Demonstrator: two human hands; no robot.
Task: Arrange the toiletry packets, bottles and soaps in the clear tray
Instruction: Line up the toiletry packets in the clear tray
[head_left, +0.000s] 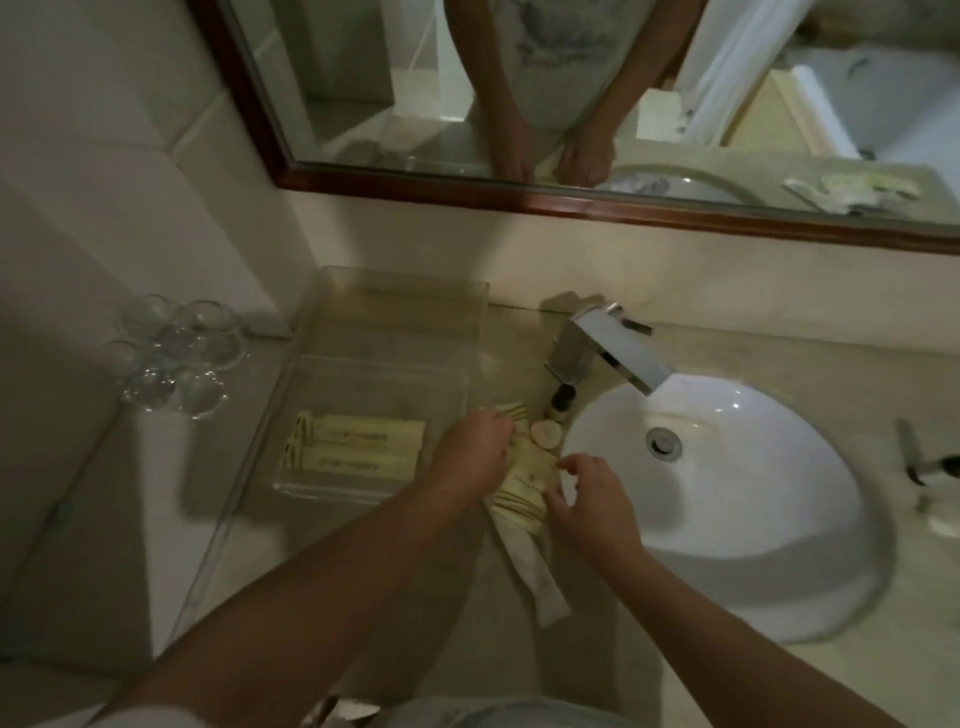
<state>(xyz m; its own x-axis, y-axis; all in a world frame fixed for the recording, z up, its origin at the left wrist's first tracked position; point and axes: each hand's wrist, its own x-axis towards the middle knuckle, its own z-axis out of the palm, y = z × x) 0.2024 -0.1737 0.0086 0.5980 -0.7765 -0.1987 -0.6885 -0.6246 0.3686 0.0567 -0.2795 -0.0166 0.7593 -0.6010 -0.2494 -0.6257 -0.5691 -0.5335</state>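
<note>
Head view, two packets (358, 446) in tray (374, 395), one stack (524, 483) in hands (478, 447) (592, 501)

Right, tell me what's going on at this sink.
A person at the bathroom counter holds a bundle of cream packets with the left grip and right grip, between the clear tray and the sink. Two long packets already lie in the tray. A small bottle and round soap sit by the tap, outside it.

Two cream packets (358, 444) flat in clear tray (395, 384); packet pile (524, 480), soap (546, 434), bottle (560, 403) beside it
</note>
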